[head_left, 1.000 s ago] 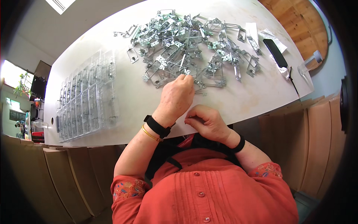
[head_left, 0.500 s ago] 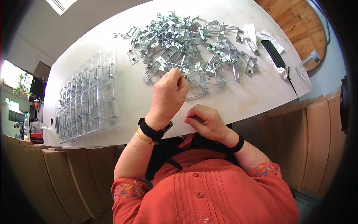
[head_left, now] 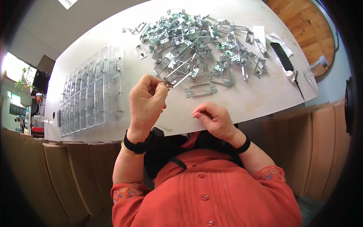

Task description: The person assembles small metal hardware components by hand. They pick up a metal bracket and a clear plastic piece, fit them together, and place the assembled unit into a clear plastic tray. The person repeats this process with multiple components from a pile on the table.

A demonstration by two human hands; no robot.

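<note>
My left hand (head_left: 145,100) pinches one end of a thin metal frame bracket (head_left: 184,78), lifted at the near side of the pile. Its bars slant up to the right, over other parts. Near the table's front edge, my right hand (head_left: 216,120) is curled, thumb against fingers; a tiny tip shows there, too small to name. Beyond both hands spreads a heap of similar silvery metal frame brackets (head_left: 181,39), tangled together. A single loose bracket (head_left: 189,92) lies flat between the heap and my right hand.
Clear plastic trays (head_left: 90,121) with many compartments holding metal parts cover the table's left. At the right lie a black phone (head_left: 281,56), crumpled white wrapping (head_left: 260,34), a thin black tool (head_left: 298,85) and a clear plastic cup (head_left: 317,67). Cardboard boxes (head_left: 298,151) stand below the table edge.
My left hand has drawn back from the heap, left and toward me, and a metal frame bracket now shows in its fingers. My right hand stays curled in nearly the same place.
</note>
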